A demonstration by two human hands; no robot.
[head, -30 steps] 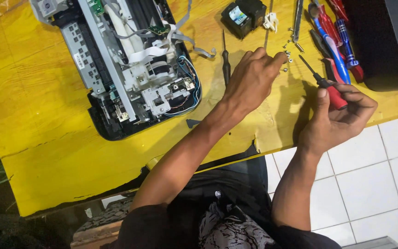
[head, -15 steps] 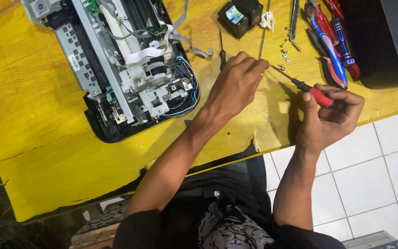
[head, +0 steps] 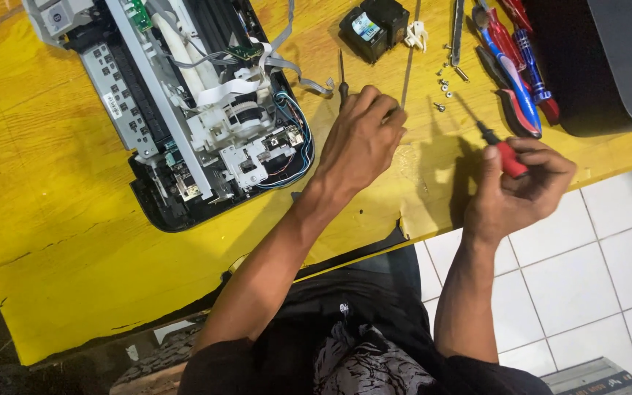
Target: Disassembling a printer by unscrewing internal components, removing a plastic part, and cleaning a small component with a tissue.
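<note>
My right hand (head: 521, 186) is closed around a red-handled screwdriver (head: 505, 156), held just off the table's front edge with its shaft pointing up-left toward several loose screws (head: 444, 84). My left hand (head: 363, 139) hovers palm-down over the yellow table (head: 60, 219), fingers curled together. Its fingertips are beside the handle of a thin black screwdriver (head: 342, 79). I cannot tell if it pinches anything. To its left lies an opened printer (head: 199, 110) with bare gears, white ribbon cables and wires.
A black ink cartridge (head: 373, 26) and a small white clip (head: 417, 34) lie at the back. Blue and red screwdrivers (head: 521, 80) lie beside a large black cover (head: 608, 58) at the right. A thin metal rod (head: 407, 62) crosses the table. White floor tiles (head: 594, 278) lie below.
My left hand has moved left from the loose screws to beside the black screwdriver. My right hand keeps its grip on the red-handled screwdriver and has barely shifted.
</note>
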